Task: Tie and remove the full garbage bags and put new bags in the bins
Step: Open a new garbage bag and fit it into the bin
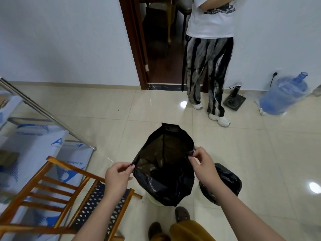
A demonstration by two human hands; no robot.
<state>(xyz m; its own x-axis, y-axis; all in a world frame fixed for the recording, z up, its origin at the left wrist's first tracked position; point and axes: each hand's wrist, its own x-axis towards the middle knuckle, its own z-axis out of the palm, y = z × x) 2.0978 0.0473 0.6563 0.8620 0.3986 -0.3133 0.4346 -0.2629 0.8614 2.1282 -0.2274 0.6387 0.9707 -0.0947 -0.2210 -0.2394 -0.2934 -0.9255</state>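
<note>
Left hand (118,176) and right hand (202,161) are each pinching opposite rim edges of an empty black bag (165,171), holding its mouth spread open above a pale bin (153,200), a tied full bag (225,181) lying just beside.

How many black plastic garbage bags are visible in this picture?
2. One open black plastic garbage bag is held at its rim by both hands, above a pale bin. One full black bag lies on the floor behind the right forearm. Others may be hidden.

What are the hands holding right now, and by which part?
Both hold the new black bag by its open rim: the left hand pinches the left edge, the right hand the right edge.
</note>
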